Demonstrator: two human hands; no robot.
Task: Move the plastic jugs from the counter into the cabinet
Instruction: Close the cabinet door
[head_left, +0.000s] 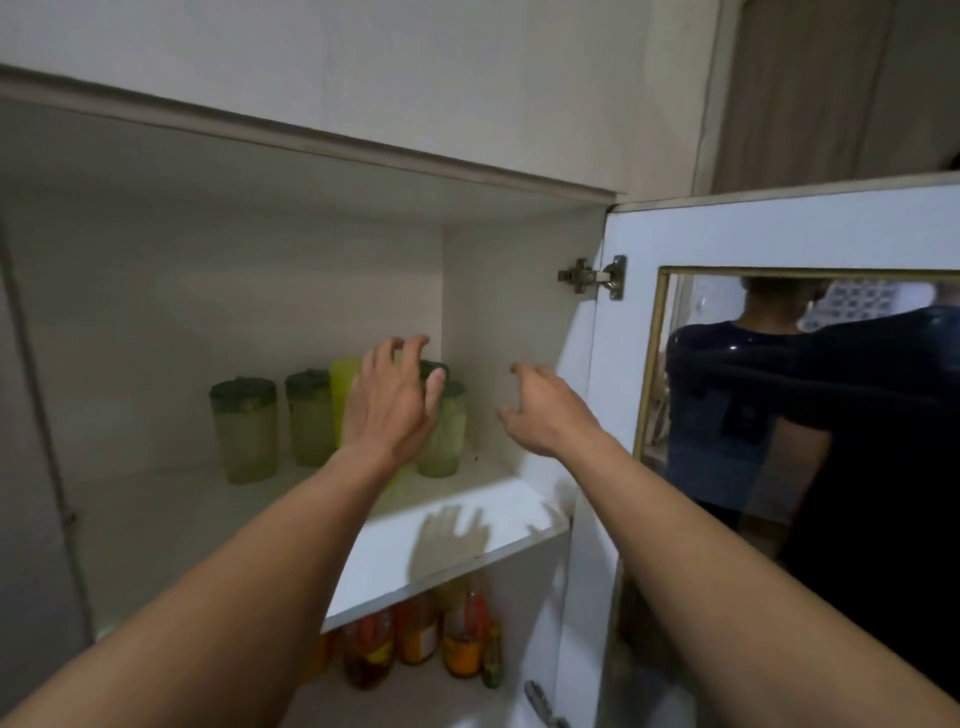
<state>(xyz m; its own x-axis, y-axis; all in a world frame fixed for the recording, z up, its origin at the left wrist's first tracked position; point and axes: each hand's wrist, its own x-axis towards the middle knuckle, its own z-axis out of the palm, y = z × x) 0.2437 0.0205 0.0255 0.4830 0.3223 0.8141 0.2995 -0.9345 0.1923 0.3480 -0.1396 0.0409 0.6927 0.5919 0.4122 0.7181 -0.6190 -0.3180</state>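
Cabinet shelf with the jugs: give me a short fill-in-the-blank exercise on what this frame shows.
1. The green-lidded jugs stand on the cabinet's ____ shelf.
2. Both the left hand and the right hand hold ____.
3. The cabinet door on the right stands ____.
4. The shelf below holds ____ with orange and red contents.

Missing words: upper; nothing; open; bottles

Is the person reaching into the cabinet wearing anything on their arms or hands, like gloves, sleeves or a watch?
No. Both forearms are bare right down to the bottom edge of the picture, with no sleeves in view. The left hand and right hand have no gloves, and no watch, bracelet or ring can be seen.
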